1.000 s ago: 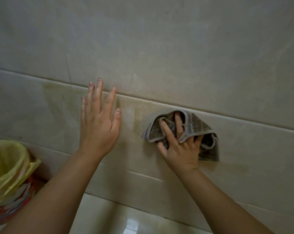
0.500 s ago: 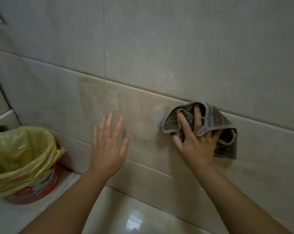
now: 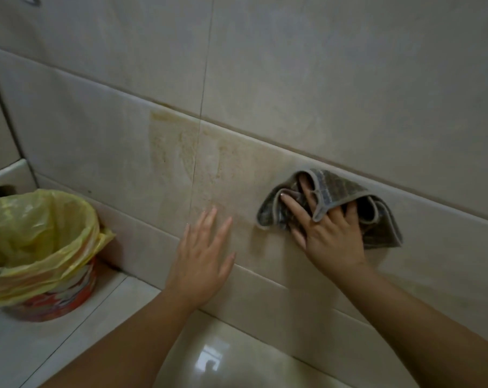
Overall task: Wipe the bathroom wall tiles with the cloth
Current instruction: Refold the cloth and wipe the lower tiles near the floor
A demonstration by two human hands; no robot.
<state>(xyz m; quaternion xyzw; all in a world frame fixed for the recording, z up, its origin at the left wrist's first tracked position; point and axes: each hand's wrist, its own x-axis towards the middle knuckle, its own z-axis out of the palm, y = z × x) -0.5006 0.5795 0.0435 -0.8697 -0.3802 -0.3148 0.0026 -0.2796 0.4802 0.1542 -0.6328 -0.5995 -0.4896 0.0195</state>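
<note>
The wall tiles (image 3: 321, 93) are beige with grout lines, and a yellowish stain (image 3: 175, 147) marks the band below the horizontal line. A crumpled grey cloth (image 3: 346, 189) lies against the wall just under that line, right of the stain. My right hand (image 3: 329, 236) presses it to the tile with spread fingers, and cloth folds lie over the fingertips. My left hand (image 3: 200, 261) rests flat on the wall with straight fingers, below the stain and left of the cloth, holding nothing.
A round bin (image 3: 55, 301) lined with a yellow plastic bag stands on a white tiled ledge (image 3: 27, 345) at the left. A glossy pale surface (image 3: 237, 357) lies below the wall between my forearms. A wall corner runs along the far left.
My left hand has slid down the wall from the stained band to below it. My right hand still presses the cloth under the grout line. The view shifted, bringing the bin further in.
</note>
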